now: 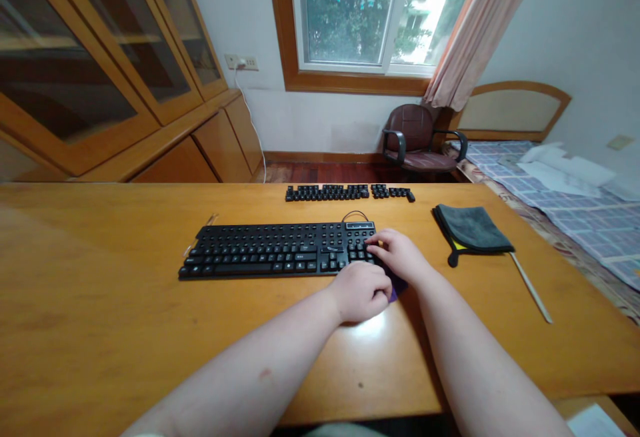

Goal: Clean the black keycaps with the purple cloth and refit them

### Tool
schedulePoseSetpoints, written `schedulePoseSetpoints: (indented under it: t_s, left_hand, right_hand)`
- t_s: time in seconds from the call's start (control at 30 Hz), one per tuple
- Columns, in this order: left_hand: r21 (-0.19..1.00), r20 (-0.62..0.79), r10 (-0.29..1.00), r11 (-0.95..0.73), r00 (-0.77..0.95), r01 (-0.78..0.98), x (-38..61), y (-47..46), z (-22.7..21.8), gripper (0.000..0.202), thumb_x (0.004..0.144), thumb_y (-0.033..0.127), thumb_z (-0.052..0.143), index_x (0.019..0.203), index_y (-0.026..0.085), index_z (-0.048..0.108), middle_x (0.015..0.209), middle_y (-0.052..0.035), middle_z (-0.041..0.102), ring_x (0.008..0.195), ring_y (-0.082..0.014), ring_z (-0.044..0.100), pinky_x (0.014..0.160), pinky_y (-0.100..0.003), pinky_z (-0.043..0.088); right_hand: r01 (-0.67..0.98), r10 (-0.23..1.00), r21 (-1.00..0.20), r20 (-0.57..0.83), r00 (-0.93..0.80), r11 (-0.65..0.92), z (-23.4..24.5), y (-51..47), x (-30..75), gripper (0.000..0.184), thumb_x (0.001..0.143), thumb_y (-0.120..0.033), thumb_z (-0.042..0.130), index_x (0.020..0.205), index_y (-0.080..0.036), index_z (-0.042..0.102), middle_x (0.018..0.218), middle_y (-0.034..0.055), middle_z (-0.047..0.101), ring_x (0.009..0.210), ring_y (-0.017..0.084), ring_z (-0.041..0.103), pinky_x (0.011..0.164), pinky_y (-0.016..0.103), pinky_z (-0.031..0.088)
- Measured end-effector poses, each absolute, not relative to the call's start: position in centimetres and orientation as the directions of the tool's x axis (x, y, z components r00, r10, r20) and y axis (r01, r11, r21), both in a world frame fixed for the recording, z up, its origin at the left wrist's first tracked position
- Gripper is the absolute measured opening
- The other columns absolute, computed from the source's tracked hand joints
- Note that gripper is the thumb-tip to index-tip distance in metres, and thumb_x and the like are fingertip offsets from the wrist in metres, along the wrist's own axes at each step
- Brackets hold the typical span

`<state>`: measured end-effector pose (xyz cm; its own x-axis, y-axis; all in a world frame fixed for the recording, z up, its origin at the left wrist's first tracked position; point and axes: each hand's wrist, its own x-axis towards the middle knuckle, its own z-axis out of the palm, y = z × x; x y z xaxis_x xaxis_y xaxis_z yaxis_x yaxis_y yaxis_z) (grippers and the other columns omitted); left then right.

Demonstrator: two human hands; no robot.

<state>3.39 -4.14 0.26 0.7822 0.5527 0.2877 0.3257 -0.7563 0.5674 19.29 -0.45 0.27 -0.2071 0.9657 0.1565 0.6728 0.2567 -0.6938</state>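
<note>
A black keyboard point(250, 268) lies on the wooden table. Its upper rows show bare key stems, while keycaps sit on the lower rows and part of the number pad. My right hand point(400, 255) reaches over the number pad from the right, its fingers bent and thumb and fingertips at the keys; anything small between them is hidden. At the front right corner, my left hand point(361, 289) rests with its fingers curled closed against the keyboard; what is inside them cannot be seen. Something purple, perhaps a cloth point(399, 286), shows partly beneath my hands.
Loose black keycaps point(327, 192) stand in rows along the table's point(100, 330) far edge. To the right lies a folded grey cloth point(473, 227) with a pale thin stick point(533, 290) coming from under it. A chair point(413, 134) and a bed point(575, 204) are beyond.
</note>
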Motion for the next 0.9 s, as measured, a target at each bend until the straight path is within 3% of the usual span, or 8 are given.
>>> schedulePoseSetpoints:
  t_s: [0.13, 0.27, 0.6, 0.9]
  left_hand:
    - [0.573, 0.289, 0.556, -0.753, 0.78, 0.324, 3.4, -4.1, 0.2, 0.017, 0.071, 0.014, 0.049, 0.066, 0.019, 0.064, 0.07, -0.0009, 0.064, 0.069, -0.0147, 0.058, 0.07, -0.027, 0.044]
    - [0.581, 0.301, 0.557, -0.75, 0.774, 0.315, 3.4, -4.2, 0.1, 0.016, 0.071, 0.014, 0.049, 0.066, 0.019, 0.064, 0.07, -0.0007, 0.065, 0.069, -0.0146, 0.058, 0.07, -0.027, 0.043]
    - [0.582, 0.304, 0.564, -0.748, 0.768, 0.318, 3.3, -4.1, 0.3, 0.016, 0.071, 0.014, 0.05, 0.066, 0.019, 0.065, 0.071, -0.0003, 0.066, 0.068, -0.015, 0.057, 0.068, -0.027, 0.043]
    - [0.581, 0.302, 0.556, -0.752, 0.775, 0.313, 3.3, -4.1, 0.4, 0.017, 0.071, 0.013, 0.049, 0.066, 0.019, 0.065, 0.071, -0.0004, 0.066, 0.068, -0.0149, 0.057, 0.068, -0.027, 0.043]
  right_hand:
    - [0.64, 0.989, -0.754, 0.102, -0.108, 0.148, 0.4, -0.5, 19.3, 0.015, 0.077, -0.025, 0.058, 0.085, -0.022, 0.07, 0.084, 0.0032, 0.071, 0.074, 0.019, 0.062, 0.073, 0.033, 0.047]
    - [0.596, 0.992, -0.794, 0.083, -0.092, 0.121, 0.2, -0.5, 19.2, 0.015, 0.077, -0.026, 0.057, 0.082, -0.022, 0.071, 0.086, 0.0038, 0.072, 0.081, 0.021, 0.064, 0.075, 0.034, 0.047]
    - [0.699, 0.98, -0.686, 0.156, -0.127, 0.2, 0.0, -0.5, 18.6, 0.016, 0.079, -0.027, 0.056, 0.078, -0.021, 0.071, 0.083, 0.0059, 0.067, 0.083, 0.02, 0.06, 0.078, 0.034, 0.045]
    - [0.723, 0.991, -0.681, 0.123, -0.046, 0.118, 0.1, -0.6, 18.0, 0.019, 0.08, -0.03, 0.052, 0.076, -0.019, 0.068, 0.079, 0.0046, 0.065, 0.076, 0.018, 0.057, 0.071, 0.03, 0.042]
